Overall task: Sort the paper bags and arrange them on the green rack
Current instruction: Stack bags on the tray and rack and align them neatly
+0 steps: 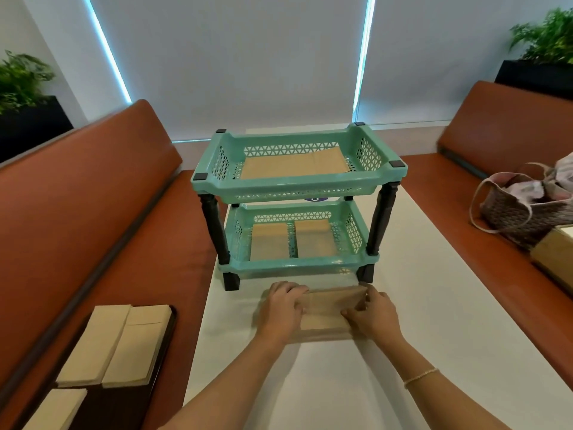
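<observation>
A green two-tier rack (pixel 297 187) with black legs stands on the white table (pixel 434 305). Its top tray holds flat brown paper bags (pixel 291 164). Two smaller piles of bags (pixel 293 238) lie side by side in the bottom tray. Just in front of the rack lies a stack of brown paper bags (pixel 328 311). My left hand (pixel 283 308) grips its left end, fingers curled over the far edge. My right hand (pixel 373 311) grips the right end, thumb on top.
A dark tray (pixel 155 352) on the left orange bench carries three piles of flat paper bags (pixel 114 346). The right bench holds a woven handbag (pixel 521 209) and a brown box (pixel 555 259). Potted plants stand behind both benches.
</observation>
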`<state>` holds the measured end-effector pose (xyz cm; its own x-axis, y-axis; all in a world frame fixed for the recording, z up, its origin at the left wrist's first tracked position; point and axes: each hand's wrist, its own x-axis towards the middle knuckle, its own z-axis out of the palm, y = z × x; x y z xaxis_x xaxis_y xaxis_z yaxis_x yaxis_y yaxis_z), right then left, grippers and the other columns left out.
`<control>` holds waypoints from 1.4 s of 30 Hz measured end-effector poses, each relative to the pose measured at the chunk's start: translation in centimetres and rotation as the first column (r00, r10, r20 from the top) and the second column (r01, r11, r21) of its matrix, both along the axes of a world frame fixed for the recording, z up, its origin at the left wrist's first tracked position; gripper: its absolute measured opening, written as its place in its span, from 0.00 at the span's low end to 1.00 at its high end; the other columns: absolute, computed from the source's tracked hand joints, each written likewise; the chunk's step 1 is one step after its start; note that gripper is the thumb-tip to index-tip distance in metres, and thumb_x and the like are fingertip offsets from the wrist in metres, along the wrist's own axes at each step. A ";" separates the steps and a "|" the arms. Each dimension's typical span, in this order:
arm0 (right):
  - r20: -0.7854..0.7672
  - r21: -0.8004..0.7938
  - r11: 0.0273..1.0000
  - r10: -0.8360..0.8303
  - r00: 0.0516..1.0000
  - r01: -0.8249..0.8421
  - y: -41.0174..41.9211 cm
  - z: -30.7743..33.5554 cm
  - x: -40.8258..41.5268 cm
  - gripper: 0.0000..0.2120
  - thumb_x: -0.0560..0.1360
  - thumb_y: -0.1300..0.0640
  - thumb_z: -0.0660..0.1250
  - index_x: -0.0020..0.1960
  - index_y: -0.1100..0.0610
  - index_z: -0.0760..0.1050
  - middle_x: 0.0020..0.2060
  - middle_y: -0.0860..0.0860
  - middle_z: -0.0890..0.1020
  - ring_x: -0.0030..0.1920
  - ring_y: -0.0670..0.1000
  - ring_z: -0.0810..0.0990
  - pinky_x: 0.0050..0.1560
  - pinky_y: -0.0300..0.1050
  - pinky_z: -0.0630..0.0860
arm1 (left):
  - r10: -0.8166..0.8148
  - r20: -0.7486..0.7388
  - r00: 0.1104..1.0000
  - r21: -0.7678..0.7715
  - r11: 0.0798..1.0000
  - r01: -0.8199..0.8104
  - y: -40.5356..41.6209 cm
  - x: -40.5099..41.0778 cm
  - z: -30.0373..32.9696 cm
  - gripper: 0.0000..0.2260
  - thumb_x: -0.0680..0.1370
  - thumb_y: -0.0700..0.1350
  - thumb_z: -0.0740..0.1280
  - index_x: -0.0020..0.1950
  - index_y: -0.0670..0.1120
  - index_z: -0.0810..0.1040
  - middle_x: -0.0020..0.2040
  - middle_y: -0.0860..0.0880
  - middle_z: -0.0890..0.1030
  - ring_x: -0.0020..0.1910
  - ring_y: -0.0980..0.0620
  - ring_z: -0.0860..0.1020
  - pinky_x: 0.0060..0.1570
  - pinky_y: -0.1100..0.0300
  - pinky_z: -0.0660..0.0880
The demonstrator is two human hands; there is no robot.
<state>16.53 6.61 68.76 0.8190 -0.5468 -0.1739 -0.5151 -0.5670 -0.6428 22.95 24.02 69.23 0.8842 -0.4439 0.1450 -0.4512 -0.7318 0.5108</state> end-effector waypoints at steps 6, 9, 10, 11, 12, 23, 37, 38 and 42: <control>0.044 0.036 0.999 -0.026 0.999 0.024 0.1 0.2 0.3 0.30 0.68 0.53 0.74 0.67 0.55 0.68 0.55 0.56 0.74 0.55 0.55 0.75 0.53 0.44 0.72 | 0.004 0.020 1.000 0.005 1.000 -0.004 -0.1 0.6 0.1 0.17 0.76 0.39 0.65 0.64 0.50 0.76 0.60 0.52 0.75 0.63 0.54 0.67 0.60 0.67 0.62; 0.098 0.056 0.997 -0.052 0.994 0.047 0.2 0.6 0.1 0.25 0.67 0.54 0.75 0.61 0.56 0.72 0.53 0.55 0.75 0.53 0.55 0.74 0.50 0.43 0.71 | -0.020 -0.004 1.000 -0.050 0.999 0.019 0.2 0.5 1.2 0.15 0.75 0.38 0.65 0.59 0.49 0.78 0.56 0.53 0.77 0.58 0.55 0.69 0.56 0.67 0.64; 0.136 0.073 0.996 -0.055 0.989 0.046 0.1 0.9 -0.1 0.21 0.67 0.55 0.75 0.57 0.56 0.73 0.49 0.53 0.76 0.50 0.53 0.74 0.46 0.41 0.71 | -0.022 -0.032 0.999 -0.095 0.995 0.019 0.4 0.4 1.8 0.13 0.74 0.38 0.66 0.57 0.49 0.79 0.54 0.54 0.77 0.55 0.57 0.70 0.53 0.69 0.64; 0.178 0.109 0.993 -0.057 0.982 0.038 0.0 1.4 -0.4 0.16 0.67 0.57 0.74 0.52 0.56 0.74 0.45 0.52 0.77 0.46 0.52 0.75 0.40 0.39 0.71 | -0.025 -0.084 0.996 -0.156 0.988 0.011 0.6 0.2 2.4 0.13 0.73 0.38 0.68 0.55 0.49 0.80 0.51 0.55 0.78 0.52 0.59 0.71 0.50 0.72 0.64; 0.216 0.167 0.986 -0.060 0.974 0.023 -0.1 1.9 -0.7 0.12 0.66 0.59 0.74 0.47 0.56 0.74 0.41 0.50 0.78 0.43 0.51 0.75 0.37 0.38 0.70 | -0.029 -0.157 0.987 -0.230 0.973 -0.008 0.9 0.1 3.0 0.12 0.72 0.37 0.70 0.53 0.49 0.81 0.49 0.56 0.78 0.50 0.61 0.72 0.47 0.76 0.65; 0.315 0.690 0.710 -0.117 0.942 -0.143 0.9 2.2 -4.5 0.16 0.63 0.75 0.72 0.36 0.59 0.70 0.32 0.52 0.78 0.33 0.49 0.76 0.26 0.37 0.72 | -0.166 -0.474 0.865 -0.677 0.697 -0.237 1.8 -4.3 2.8 0.16 0.68 0.33 0.74 0.47 0.52 0.76 0.46 0.54 0.78 0.45 0.58 0.76 0.43 0.69 0.75; 0.272 0.591 0.803 -0.102 0.957 -0.082 1.7 0.5 -7.3 0.13 0.61 0.73 0.75 0.40 0.59 0.80 0.33 0.50 0.83 0.36 0.51 0.81 0.34 0.40 0.77 | -0.065 -0.447 0.892 -0.619 0.742 -0.256 2.1 -7.6 0.4 0.18 0.66 0.39 0.78 0.46 0.56 0.75 0.48 0.59 0.77 0.51 0.59 0.75 0.48 0.74 0.71; 0.254 0.580 0.812 -0.099 0.962 -0.070 1.7 0.3 -7.4 0.13 0.61 0.72 0.76 0.41 0.60 0.80 0.33 0.50 0.83 0.36 0.52 0.81 0.33 0.40 0.76 | -0.072 -0.475 0.877 -0.605 0.751 -0.266 2.2 -7.8 0.4 0.16 0.66 0.39 0.78 0.45 0.55 0.76 0.47 0.59 0.77 0.50 0.58 0.75 0.45 0.75 0.71; 0.243 0.468 0.876 -0.001 0.970 -0.116 0.5 1.4 -7.3 0.12 0.63 0.71 0.75 0.40 0.56 0.81 0.37 0.51 0.84 0.43 0.54 0.82 0.43 0.44 0.79 | -0.171 -0.513 0.841 -0.541 0.826 -0.161 3.4 -6.5 2.0 0.13 0.67 0.38 0.77 0.44 0.53 0.79 0.44 0.55 0.81 0.44 0.56 0.79 0.39 0.71 0.75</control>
